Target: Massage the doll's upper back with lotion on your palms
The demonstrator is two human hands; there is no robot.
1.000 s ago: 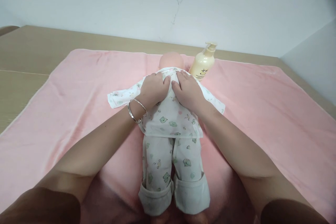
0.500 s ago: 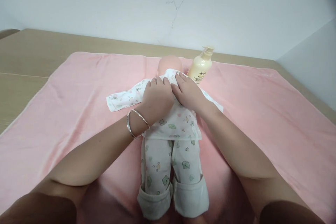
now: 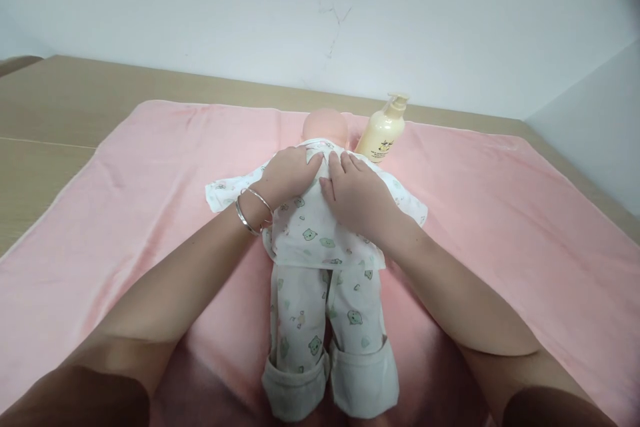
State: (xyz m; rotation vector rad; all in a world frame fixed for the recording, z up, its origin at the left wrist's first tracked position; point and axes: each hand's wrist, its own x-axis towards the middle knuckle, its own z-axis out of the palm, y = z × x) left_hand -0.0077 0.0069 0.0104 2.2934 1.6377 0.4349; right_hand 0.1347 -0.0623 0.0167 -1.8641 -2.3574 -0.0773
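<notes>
A baby doll point(image 3: 325, 125) in a white printed top point(image 3: 320, 240) and matching trousers point(image 3: 301, 307) with turned-up cuffs lies lengthwise before me, its face not visible. On the left of the doll's upper back rests my left hand point(image 3: 291, 173), thumb pointing inward, its other fingers partly hidden. My right hand point(image 3: 361, 195) lies flat on the right of the upper back, fingers spread a little and pointing to the doll's neck. Neither hand holds anything. The top's sleeves stretch out to both sides.
Just right of the doll's head, a pale yellow pump bottle point(image 3: 384, 130) leans on the pink blanket point(image 3: 480, 213). The blanket covers much of the wooden table point(image 3: 65, 100). A white wall point(image 3: 200, 20) rises behind the table.
My left hand has shifted left and turned, uncovering more of the top's middle. My right hand has moved slightly down and right. The doll and bottle remain in place.
</notes>
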